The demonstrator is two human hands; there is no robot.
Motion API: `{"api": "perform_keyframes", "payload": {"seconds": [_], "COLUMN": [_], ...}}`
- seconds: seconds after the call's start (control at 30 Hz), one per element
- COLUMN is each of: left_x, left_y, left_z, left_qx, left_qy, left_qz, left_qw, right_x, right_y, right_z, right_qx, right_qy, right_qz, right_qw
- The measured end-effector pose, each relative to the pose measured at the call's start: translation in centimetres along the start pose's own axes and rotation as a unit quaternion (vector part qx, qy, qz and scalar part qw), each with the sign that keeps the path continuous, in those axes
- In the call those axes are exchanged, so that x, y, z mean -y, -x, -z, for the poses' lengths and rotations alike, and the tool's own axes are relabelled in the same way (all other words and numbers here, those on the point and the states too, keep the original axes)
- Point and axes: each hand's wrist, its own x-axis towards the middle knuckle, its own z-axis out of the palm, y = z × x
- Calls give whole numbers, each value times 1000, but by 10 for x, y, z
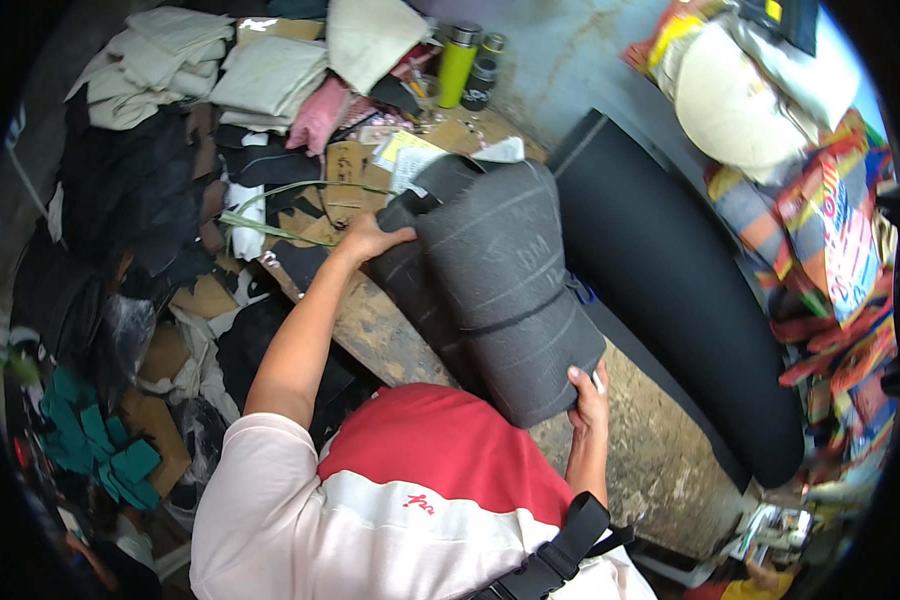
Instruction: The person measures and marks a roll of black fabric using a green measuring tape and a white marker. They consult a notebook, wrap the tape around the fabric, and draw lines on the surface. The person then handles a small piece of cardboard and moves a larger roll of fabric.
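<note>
A thick dark grey rolled sheet [505,260], marked with pale chalk lines and with a narrow black band around its middle, lies tilted across the wooden table in front of me. My left hand [373,240] grips the far left end of this bundle, thumb on top and the other fingers mostly hidden. At the near right end, my right hand [588,398] holds the bundle's edge, its thumb on the outer face. A darker fold or second roll [420,310] shows along its left side; I cannot tell whether they are one piece.
To the right, a large smooth black roll [685,290] lies along the wall. The worn wooden table [660,470] carries papers [407,155], a green bottle [458,65] and scraps. Folded pale cloth [270,80] and dark fabric [120,190] pile up left; colourful bags [830,230] are at right.
</note>
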Motion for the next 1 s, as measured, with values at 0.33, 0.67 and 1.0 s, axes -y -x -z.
{"api": "perform_keyframes", "payload": {"seconds": [0.33, 0.67, 1.0], "left_x": [-61, -120, -140], "left_y": [165, 106, -110], "left_z": [102, 208, 186], "left_qx": [-118, -577, -313], "left_qy": [402, 502, 206], "left_qz": [-50, -336, -60], "left_qw": [907, 550, 925], "right_x": [57, 36, 20], "right_y": [52, 43, 41], "right_z": [33, 61, 40], "right_qx": [-249, -198, -99], "right_qy": [-84, -3, 77], "right_qz": [97, 129, 89], "right_qw": [960, 972, 988]}}
